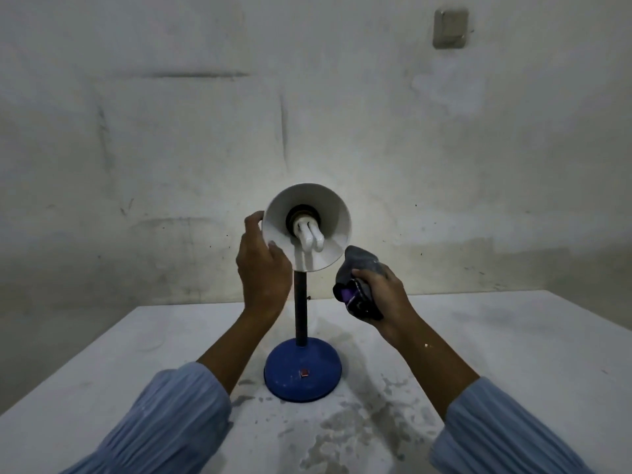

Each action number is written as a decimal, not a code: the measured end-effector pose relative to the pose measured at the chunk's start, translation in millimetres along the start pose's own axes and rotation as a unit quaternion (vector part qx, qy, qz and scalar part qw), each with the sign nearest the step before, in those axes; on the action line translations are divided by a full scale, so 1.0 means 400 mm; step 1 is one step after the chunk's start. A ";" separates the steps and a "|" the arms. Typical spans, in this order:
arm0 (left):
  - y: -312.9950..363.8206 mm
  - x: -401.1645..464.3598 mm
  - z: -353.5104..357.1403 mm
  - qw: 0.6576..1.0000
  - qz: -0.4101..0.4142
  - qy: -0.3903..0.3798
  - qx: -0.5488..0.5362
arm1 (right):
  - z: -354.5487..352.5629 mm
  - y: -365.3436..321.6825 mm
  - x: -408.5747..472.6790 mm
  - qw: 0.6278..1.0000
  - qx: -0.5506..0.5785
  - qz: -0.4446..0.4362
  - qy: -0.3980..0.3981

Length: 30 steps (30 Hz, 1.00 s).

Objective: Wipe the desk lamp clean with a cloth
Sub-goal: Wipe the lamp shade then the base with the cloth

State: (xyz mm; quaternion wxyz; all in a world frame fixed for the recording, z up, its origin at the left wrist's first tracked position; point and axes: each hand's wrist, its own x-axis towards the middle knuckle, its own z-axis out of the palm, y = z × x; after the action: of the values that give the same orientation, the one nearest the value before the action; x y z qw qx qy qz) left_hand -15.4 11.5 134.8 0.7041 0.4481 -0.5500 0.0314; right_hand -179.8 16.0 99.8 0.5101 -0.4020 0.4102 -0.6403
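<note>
The desk lamp stands upright on the table, with a round blue base [303, 371], a dark stem [301, 302] and a white cone shade [333, 217] tilted toward me, showing a white folded-tube bulb [309, 236]. My left hand [261, 268] grips the shade's left rim, thumb on the inside edge. My right hand [383, 299] holds a bunched grey and purple cloth [359, 282] just right of and below the shade, apart from it.
The white table [136, 371] is stained and flaking near the lamp base and toward its front. A dirty white wall [205, 131] rises right behind the table, with a switch plate [449, 27] at the upper right.
</note>
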 end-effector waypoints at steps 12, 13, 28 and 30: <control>-0.177 0.155 -0.040 0.930 -0.204 -0.154 -0.263 | 0.094 -0.015 0.049 0.922 -0.172 -0.332 0.104; -0.182 0.155 -0.037 0.932 -0.191 -0.163 -0.261 | 0.112 -0.017 0.046 0.898 -0.200 -0.381 0.095; -0.214 0.171 -0.035 0.928 -0.197 -0.178 -0.262 | 0.162 -0.124 0.228 0.933 -0.329 -0.143 0.007; -0.209 0.169 -0.036 0.930 -0.196 -0.171 -0.260 | 0.153 -0.116 0.210 0.914 -0.351 -0.196 0.062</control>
State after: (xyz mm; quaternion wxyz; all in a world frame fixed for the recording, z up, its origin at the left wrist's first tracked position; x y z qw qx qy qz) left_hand 67.0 -59.1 139.4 0.6835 0.3471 -0.5520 -0.3281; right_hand -150.9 -66.9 172.2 0.1740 -0.5871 0.5520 -0.5660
